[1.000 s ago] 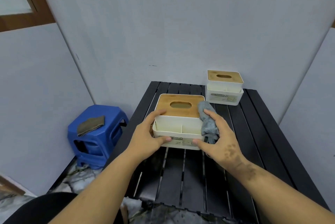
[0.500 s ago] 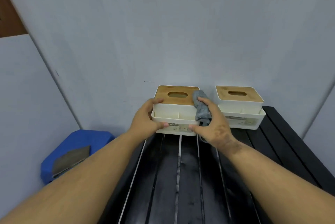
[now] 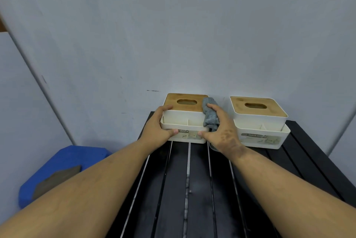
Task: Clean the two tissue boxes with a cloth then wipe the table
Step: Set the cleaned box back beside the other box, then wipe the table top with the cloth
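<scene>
Left hand (image 3: 157, 129) grips left tissue box (image 3: 185, 120) at desk (image 3: 192, 189) far edge. Right hand (image 3: 221, 132) grip holds grey cloth (image 3: 210, 115) against that box; second box (image 3: 259, 122) just right of it

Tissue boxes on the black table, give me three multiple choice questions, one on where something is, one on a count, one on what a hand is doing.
1. Where is the grey cloth?
A. on the blue stool
B. against the left tissue box, under the right hand
C. on the floor

2. How many tissue boxes with wooden lids stand on the table?
A. one
B. two
C. three

3. What is the left hand doing?
A. gripping the left tissue box
B. hanging idle
C. touching the right tissue box

Answers: B, the right hand presses the cloth to that box; B, two show; A, its fingers wrap that box.
</scene>
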A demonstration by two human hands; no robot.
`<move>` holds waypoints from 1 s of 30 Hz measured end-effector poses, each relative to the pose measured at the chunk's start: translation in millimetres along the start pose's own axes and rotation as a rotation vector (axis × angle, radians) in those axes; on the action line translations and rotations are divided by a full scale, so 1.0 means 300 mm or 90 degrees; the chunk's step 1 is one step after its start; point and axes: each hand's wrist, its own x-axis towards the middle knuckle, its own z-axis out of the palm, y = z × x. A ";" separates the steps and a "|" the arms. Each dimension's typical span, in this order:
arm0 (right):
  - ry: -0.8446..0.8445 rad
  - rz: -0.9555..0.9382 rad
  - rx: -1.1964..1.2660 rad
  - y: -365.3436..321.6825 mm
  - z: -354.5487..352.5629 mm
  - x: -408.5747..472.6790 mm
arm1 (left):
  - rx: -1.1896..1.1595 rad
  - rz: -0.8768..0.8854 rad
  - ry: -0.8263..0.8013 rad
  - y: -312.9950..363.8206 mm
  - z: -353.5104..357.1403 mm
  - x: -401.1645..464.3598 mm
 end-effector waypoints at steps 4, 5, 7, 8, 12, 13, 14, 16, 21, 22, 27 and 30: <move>-0.013 0.020 -0.012 -0.015 0.006 0.023 | 0.033 -0.001 -0.006 0.010 0.008 0.002; -0.016 0.027 -0.013 -0.016 0.005 0.026 | 0.037 -0.004 -0.011 0.013 0.008 0.002; -0.013 0.036 -0.022 -0.020 -0.001 0.023 | 0.044 -0.012 -0.023 0.021 0.007 0.006; -0.007 0.035 -0.031 -0.020 -0.007 0.017 | 0.048 -0.018 -0.028 0.026 0.005 0.007; 0.031 0.029 0.032 -0.068 -0.054 -0.041 | 0.074 -0.052 -0.047 0.072 -0.010 -0.004; 0.043 0.036 0.048 -0.091 -0.075 -0.064 | 0.070 -0.055 -0.048 0.090 -0.017 -0.019; 0.056 0.035 0.056 -0.111 -0.100 -0.092 | 0.058 -0.055 -0.047 0.110 -0.025 -0.040; 0.076 0.024 0.111 -0.128 -0.167 -0.163 | 0.034 -0.050 -0.048 0.156 -0.046 -0.108; 0.067 0.065 0.277 -0.209 -0.418 -0.361 | 0.175 -0.087 -0.078 0.219 -0.108 -0.373; 0.074 0.073 0.320 -0.232 -0.466 -0.398 | 0.202 -0.094 -0.092 0.224 -0.124 -0.435; 0.054 -0.026 0.120 -0.257 -0.618 -0.624 | 0.322 -0.024 -0.150 0.249 -0.176 -0.745; -0.108 -0.124 -0.225 -0.190 -0.639 -0.777 | 0.407 0.036 -0.170 0.242 -0.187 -0.887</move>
